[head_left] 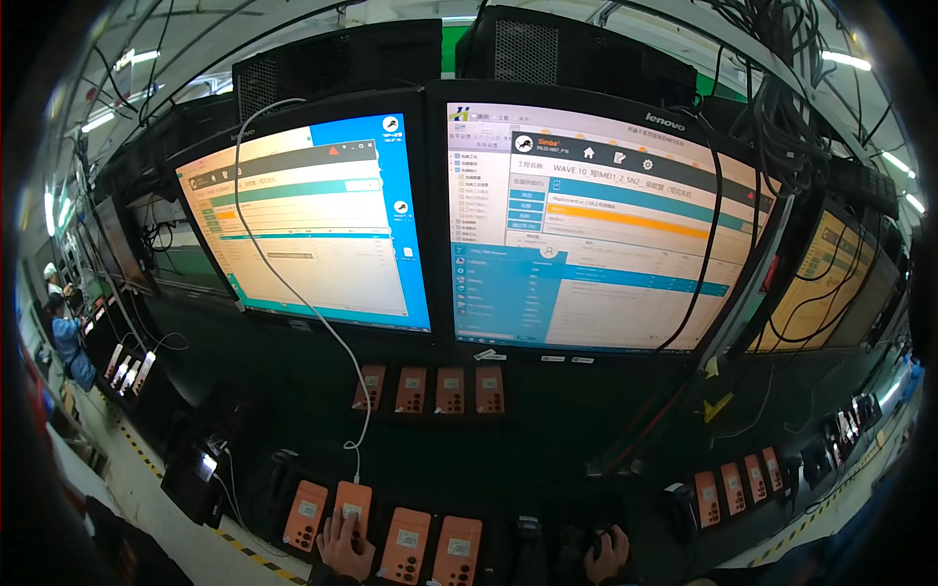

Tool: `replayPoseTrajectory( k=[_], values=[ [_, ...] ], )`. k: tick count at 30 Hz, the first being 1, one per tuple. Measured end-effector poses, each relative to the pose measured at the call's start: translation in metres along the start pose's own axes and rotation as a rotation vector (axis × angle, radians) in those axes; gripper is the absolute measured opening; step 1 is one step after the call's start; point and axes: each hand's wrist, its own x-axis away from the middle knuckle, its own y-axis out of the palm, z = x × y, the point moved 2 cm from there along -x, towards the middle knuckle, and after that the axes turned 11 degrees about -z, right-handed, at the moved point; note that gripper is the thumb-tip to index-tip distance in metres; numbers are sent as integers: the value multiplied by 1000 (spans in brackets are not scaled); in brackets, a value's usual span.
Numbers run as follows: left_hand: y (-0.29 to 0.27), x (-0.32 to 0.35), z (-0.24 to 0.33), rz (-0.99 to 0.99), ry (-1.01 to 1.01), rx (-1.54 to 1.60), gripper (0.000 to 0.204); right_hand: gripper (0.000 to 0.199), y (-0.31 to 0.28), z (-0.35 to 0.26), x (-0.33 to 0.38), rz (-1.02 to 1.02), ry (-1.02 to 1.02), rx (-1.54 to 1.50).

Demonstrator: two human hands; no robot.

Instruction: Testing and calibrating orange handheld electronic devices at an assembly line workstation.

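Low in the middle, several orange phones lie face down in a row on the dark bench. My left hand (342, 549) rests on the cabled phone (354, 496), its fingers stretched over the back near the camera lenses. A white cable (344, 342) hangs past the left monitor and plugs into that phone's upper end. Beside it lie one phone (306, 515) to the left and two more, the nearer being a phone (405, 544), to the right. My right hand (608, 557) is curled over a dark computer mouse (598, 537), mostly hidden by the fingers.
Two lit monitors, a left monitor (308, 220) and a right monitor (606, 234), stand behind the bench. Below them sits a rear row of orange phones (449, 390). More phones (733, 486) stand at the right. Black cables (718, 215) hang before the right screen. A person (70, 337) is far left.
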Motion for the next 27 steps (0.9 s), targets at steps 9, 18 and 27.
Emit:
replayPoseTrajectory(
  k=[9, 18, 27],
  values=[
    [-2, -1, 2, 34, -6, -21, 58, 42, 4, 3, -2, 22, -20, -15],
    [-4, -2, 5, 50, 6, -45, 59, 40, 4, 4, -2, -21, 29, -4],
    [-6, -4, 6, -3, -1, -22, 58, 38, 3, 5, -1, -22, 15, -19]
  ],
)
